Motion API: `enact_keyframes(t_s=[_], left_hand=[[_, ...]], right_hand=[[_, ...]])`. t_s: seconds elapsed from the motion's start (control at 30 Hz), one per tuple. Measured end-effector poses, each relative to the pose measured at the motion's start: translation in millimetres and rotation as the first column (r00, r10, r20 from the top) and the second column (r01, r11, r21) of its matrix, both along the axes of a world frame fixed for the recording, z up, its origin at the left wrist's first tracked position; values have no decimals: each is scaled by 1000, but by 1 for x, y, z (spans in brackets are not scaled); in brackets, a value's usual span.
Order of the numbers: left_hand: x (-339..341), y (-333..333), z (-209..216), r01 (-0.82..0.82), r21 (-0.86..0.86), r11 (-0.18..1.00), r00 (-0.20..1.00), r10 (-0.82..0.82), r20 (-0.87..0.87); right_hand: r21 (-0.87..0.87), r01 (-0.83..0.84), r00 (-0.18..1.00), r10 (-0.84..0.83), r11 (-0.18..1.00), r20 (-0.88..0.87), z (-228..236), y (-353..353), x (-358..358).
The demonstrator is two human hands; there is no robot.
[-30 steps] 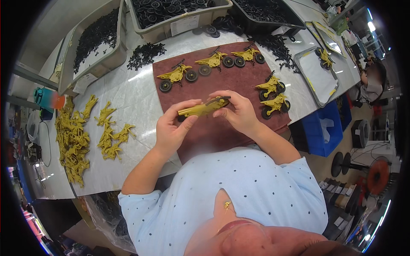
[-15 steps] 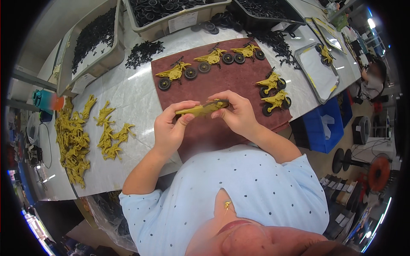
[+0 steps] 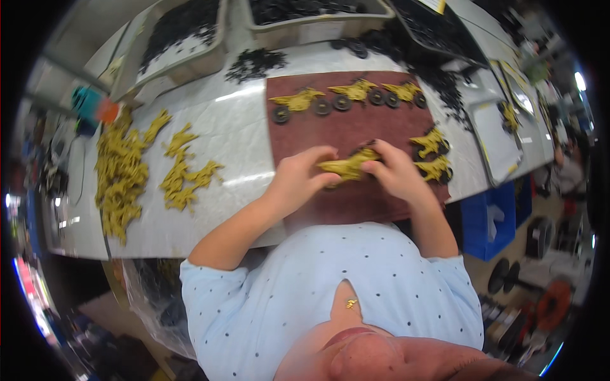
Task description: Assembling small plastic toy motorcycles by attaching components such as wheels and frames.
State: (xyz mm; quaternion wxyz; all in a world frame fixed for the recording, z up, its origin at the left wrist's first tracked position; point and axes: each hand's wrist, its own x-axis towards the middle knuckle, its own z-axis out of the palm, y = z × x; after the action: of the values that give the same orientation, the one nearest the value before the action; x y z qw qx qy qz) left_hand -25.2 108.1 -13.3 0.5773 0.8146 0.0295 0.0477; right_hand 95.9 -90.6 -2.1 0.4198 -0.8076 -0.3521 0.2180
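Note:
Between my two hands is a yellow toy motorcycle body (image 3: 348, 167), held over a dark red cloth (image 3: 289, 141). Thumb and fingers of my left hand (image 3: 298, 181) close on its left end. My right hand (image 3: 401, 173) pinches the right end, where a small dark part shows at the top edge. Three toy motorcycles with black wheels stand in a row along the cloth's far edge, the leftmost motorcycle (image 3: 298, 101) nearest the grey table. Beside my right hand are two more, a farther motorcycle (image 3: 430, 145) and a nearer motorcycle (image 3: 435, 168), partly hidden.
Left on the table lie a large pile of yellow bodies (image 3: 121, 184) and a smaller group (image 3: 183, 181). Black small parts (image 3: 255, 63) are heaped beyond the cloth. Bins line the back, including a grey bin (image 3: 318, 32). A tray (image 3: 499, 140) and a blue bin (image 3: 488, 222) are at right.
The whole view has shifted, so the table appears farther right. In my hands the yellow body has turned from edge-on to show more of its side. Both hands still grip it.

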Motion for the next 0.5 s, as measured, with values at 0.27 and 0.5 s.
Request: enact_keyframes(t_s=[0.27, 0.5], left_hand=[[-16, 135, 7, -504, 659, 558, 813, 564, 144], [-40, 203, -5, -349, 837, 422, 570, 805, -168]], right_hand=[[-549, 32, 987, 60, 835, 149, 29, -55, 31], [-404, 248, 906, -62, 880, 420, 37, -50, 36]])
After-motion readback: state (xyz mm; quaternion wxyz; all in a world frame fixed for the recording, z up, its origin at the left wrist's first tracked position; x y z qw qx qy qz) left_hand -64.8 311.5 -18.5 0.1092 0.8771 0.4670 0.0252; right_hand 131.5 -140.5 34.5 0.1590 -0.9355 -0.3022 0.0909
